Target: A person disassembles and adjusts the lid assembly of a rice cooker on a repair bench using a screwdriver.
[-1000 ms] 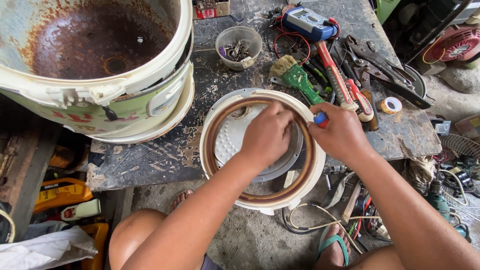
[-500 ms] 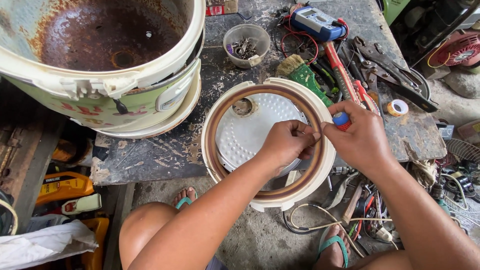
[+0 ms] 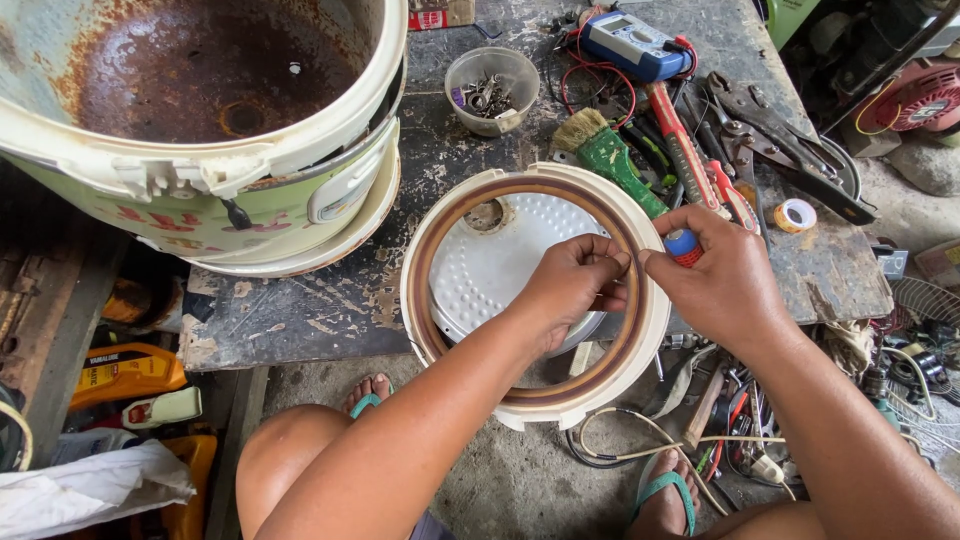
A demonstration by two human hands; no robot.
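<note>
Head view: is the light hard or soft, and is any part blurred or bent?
Head view: soft, even daylight with faint shadows; the left hand, right hand and round lid are sharp; the rusty cooker body bulges near the edge, a wide-lens bend.

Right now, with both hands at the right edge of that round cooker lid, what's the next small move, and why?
Probably pinch and lift the brown gasket ring a little further along the rim. The left hand already has its fingertips on the ring at the right side of the lid, the right hand steadies the outer edge while holding a red and blue tool, and the rest of the ring looks seated.
</note>
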